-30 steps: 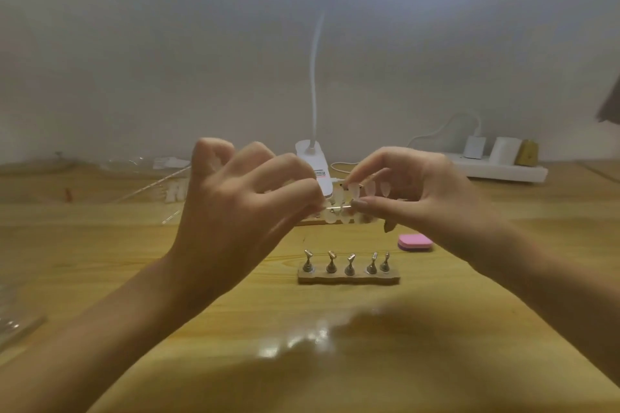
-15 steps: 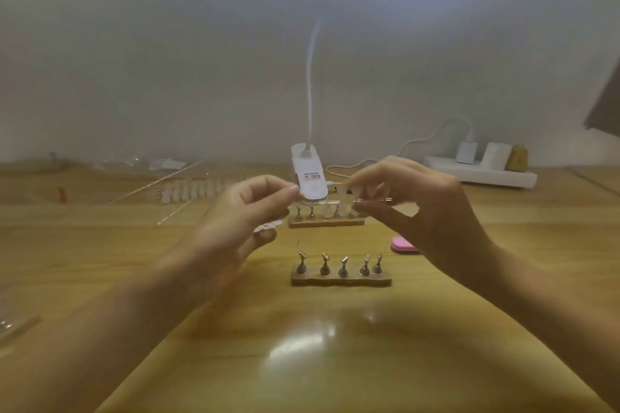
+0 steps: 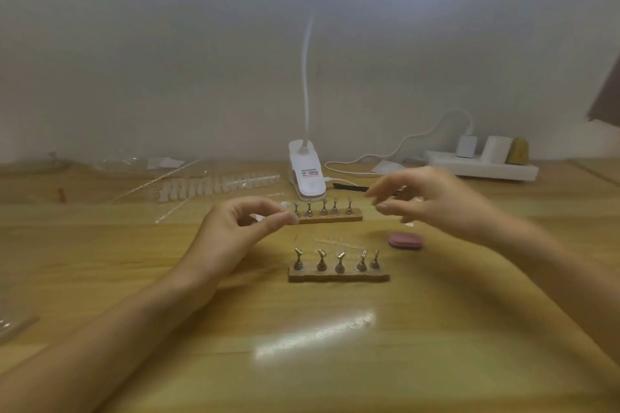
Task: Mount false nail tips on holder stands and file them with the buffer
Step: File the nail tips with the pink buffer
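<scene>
My left hand pinches a small clear nail tip between thumb and forefinger, just left of the far holder stand. The near holder stand sits in front of it, and each wooden base carries several bare metal pegs. My right hand hovers blurred above the table right of the far stand, fingers loosely curled with thumb and forefinger apart, and nothing shows between them. A thin clear sprue strip lies between the two stands. The pink buffer rests under my right hand.
A long strip of clear nail tips and clear plastic packaging lie at the back left. A white clip lamp base stands behind the far stand. A white power strip with plugs sits back right.
My hands have pulled apart and dropped lower. The left one came away with a nail tip. The strip my right hand was holding now lies between the stands.
</scene>
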